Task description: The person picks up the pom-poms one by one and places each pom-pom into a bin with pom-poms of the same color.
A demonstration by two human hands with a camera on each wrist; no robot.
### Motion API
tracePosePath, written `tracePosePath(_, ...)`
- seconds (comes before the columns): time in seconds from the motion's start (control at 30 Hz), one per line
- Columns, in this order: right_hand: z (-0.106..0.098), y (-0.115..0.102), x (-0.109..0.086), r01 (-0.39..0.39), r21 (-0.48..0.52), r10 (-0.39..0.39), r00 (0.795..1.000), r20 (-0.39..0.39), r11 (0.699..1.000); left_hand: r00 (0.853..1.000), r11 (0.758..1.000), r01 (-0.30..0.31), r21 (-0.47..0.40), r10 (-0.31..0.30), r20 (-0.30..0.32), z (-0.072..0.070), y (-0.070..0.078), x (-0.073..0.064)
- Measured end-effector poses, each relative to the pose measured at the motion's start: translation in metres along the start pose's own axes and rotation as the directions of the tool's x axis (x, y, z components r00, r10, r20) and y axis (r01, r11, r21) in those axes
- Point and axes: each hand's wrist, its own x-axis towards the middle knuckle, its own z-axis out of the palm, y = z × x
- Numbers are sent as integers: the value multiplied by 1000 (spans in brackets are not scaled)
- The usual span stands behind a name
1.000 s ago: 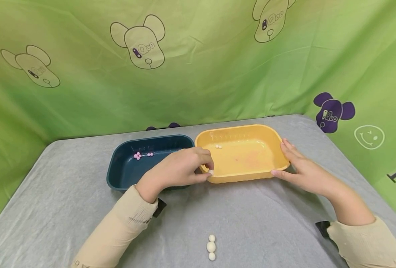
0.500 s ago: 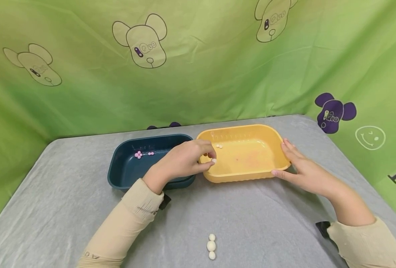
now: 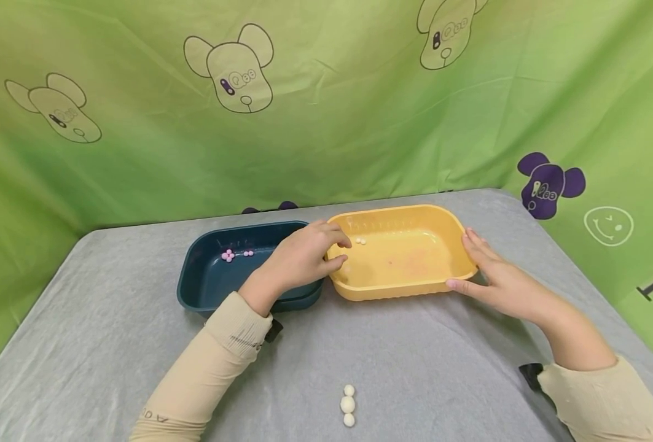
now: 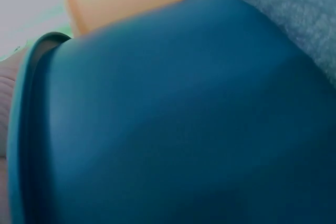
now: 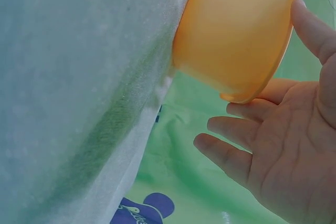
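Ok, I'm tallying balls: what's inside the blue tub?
The blue tub holds a cluster of pink balls and a pink pair. The left hand covers part of the tub's right side; whatever's there can't be seen.

Green cloth backdrop (image 3: 326, 141), outlined cartoon heads (image 3: 240, 67); purple head (image 3: 553, 178), smiley (image 3: 609, 226) at right; grey cloth-covered table (image 3: 99, 307).

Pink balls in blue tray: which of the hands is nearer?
Left. The left hand is over the blue tray, right of the pink balls; the right hand is farther, at the yellow tray's right end.
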Motion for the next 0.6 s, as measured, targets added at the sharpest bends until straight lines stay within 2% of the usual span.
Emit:
tracePosePath(0.17, 0, 0, 0, -7, -1, 7, 1000, 4, 1000, 999, 998, 43, 38, -42, -34, -2, 1, -4)
tracePosePath(0.27, -1, 0, 0, -9, 1, 9, 1000, 2, 1000, 998, 998, 50, 30, -49, -42, -4, 1, -8)
tracePosePath(0.43, -1, 0, 0, -7, 0, 7, 1000, 2, 1000, 999, 999, 28, 36, -27, -39, -4, 3, -16)
tracePosePath(0.6, 0, 0, 0, -7, -5, 7, 1000, 7, 1000, 997, 998, -4, 66, 9, -72, -4, 5, -27)
